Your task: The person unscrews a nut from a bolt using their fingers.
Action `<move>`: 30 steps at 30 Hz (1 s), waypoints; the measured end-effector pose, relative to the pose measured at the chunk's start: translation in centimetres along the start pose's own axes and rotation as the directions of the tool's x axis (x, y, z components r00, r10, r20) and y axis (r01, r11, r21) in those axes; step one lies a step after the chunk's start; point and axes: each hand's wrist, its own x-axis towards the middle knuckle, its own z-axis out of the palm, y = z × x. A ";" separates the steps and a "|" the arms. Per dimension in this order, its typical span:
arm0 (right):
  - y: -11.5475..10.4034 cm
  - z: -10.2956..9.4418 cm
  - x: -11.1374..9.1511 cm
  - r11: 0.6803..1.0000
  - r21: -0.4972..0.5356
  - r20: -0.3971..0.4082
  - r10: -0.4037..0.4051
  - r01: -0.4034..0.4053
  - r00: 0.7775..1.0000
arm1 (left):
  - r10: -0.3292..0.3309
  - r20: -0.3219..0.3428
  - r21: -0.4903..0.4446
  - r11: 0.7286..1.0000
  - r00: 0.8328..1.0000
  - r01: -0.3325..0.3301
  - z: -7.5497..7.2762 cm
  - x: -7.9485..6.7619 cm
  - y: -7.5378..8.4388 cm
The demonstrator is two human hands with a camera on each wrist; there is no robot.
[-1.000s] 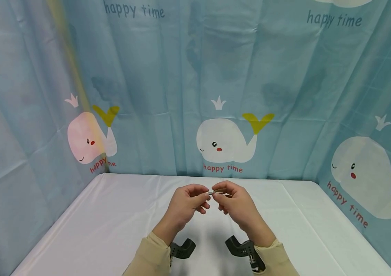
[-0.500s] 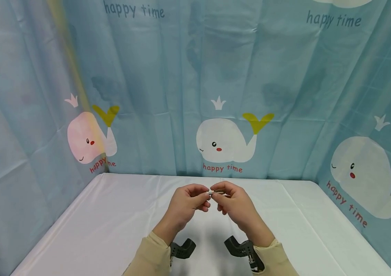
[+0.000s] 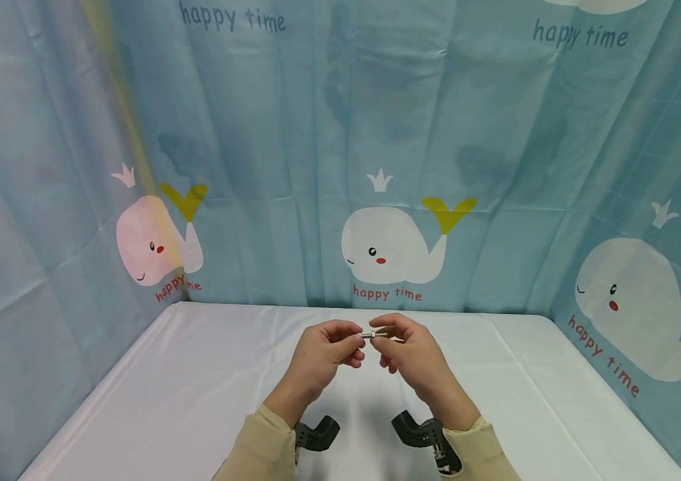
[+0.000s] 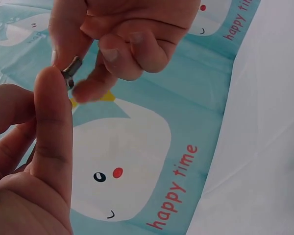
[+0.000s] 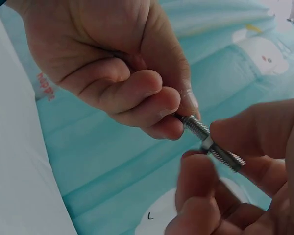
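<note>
A small silver threaded bolt [image 3: 367, 335] lies roughly level between the two hands, above the table. My left hand [image 3: 324, 354] pinches one end of it between thumb and forefinger, hiding that end. On the shaft sits a nut [image 5: 207, 143], with thread showing on both sides of it in the right wrist view. My right hand [image 3: 417, 354] has its thumb and forefinger curled round the nut, the forefinger blurred and seemingly a little off it. In the left wrist view, the bolt's threaded end [image 4: 74, 64] juts out past the nut [image 4: 68, 81].
Beneath the hands spreads a table [image 3: 196, 401] under a white cloth. A blue curtain [image 3: 256, 254] printed with white whales stands behind it and along both sides. A black camera mount [image 3: 319, 434] is strapped to the left wrist, another mount [image 3: 414, 431] to the right.
The right thumb and forefinger have shifted slightly about the nut, and a bit more of the bolt shows between the hands. The left hand keeps its pinch with hardly any movement.
</note>
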 end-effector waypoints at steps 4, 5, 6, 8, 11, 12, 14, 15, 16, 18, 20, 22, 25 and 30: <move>0.0 0.1 0.1 1.000 -0.006 0.015 0.007 -0.007 1.000 | -0.004 0.006 -0.008 1.000 1.000 0.005 0.0 0.1 -0.1; 0.1 0.1 0.1 1.000 -0.010 0.017 0.008 -0.008 1.000 | -0.006 0.007 -0.008 1.000 1.000 0.006 0.0 0.1 -0.1; 0.1 0.1 0.1 1.000 -0.010 0.017 0.008 -0.008 1.000 | -0.006 0.010 -0.010 1.000 1.000 0.006 0.0 0.1 -0.1; 0.1 0.1 0.1 1.000 -0.008 0.014 0.005 -0.005 1.000 | -0.011 0.010 -0.010 1.000 1.000 0.011 0.0 0.1 -0.1; 0.1 0.1 0.0 1.000 0.003 0.016 -0.001 0.001 1.000 | -0.008 0.010 -0.002 1.000 1.000 0.008 0.0 0.0 0.0; 0.1 0.1 0.0 1.000 0.009 0.018 0.001 -0.001 1.000 | -0.006 0.010 -0.001 1.000 1.000 0.006 0.0 0.0 0.0; 0.1 0.0 0.0 1.000 0.010 0.024 0.004 -0.004 1.000 | -0.004 0.009 0.002 1.000 1.000 0.004 0.0 -0.1 0.1; 0.1 0.0 0.0 1.000 0.005 0.026 0.005 -0.006 1.000 | -0.002 0.010 0.003 1.000 1.000 0.002 0.0 -0.1 0.0; 0.2 0.0 0.0 1.000 -0.003 0.027 0.010 -0.009 1.000 | -0.002 0.011 0.002 1.000 1.000 0.002 0.0 0.0 0.1; 0.2 0.0 0.1 1.000 -0.015 0.024 0.014 -0.014 1.000 | 0.000 0.012 0.000 1.000 1.000 0.000 0.0 0.0 0.0; 0.1 0.1 0.0 1.000 -0.023 0.018 0.007 -0.007 1.000 | 0.001 0.014 0.003 1.000 1.000 -0.001 0.0 0.0 0.0; 0.1 0.0 0.0 1.000 -0.015 0.011 -0.006 0.006 1.000 | 0.005 0.013 0.004 1.000 1.000 -0.005 0.0 0.0 0.0; -0.1 0.0 -0.1 1.000 0.004 0.003 -0.015 0.015 1.000 | 0.001 0.008 0.007 1.000 1.000 -0.001 0.0 0.0 0.0; -0.1 0.1 -0.1 1.000 -0.013 0.018 0.010 -0.010 1.000 | -0.013 0.005 0.003 1.000 1.000 0.012 0.0 0.0 -0.1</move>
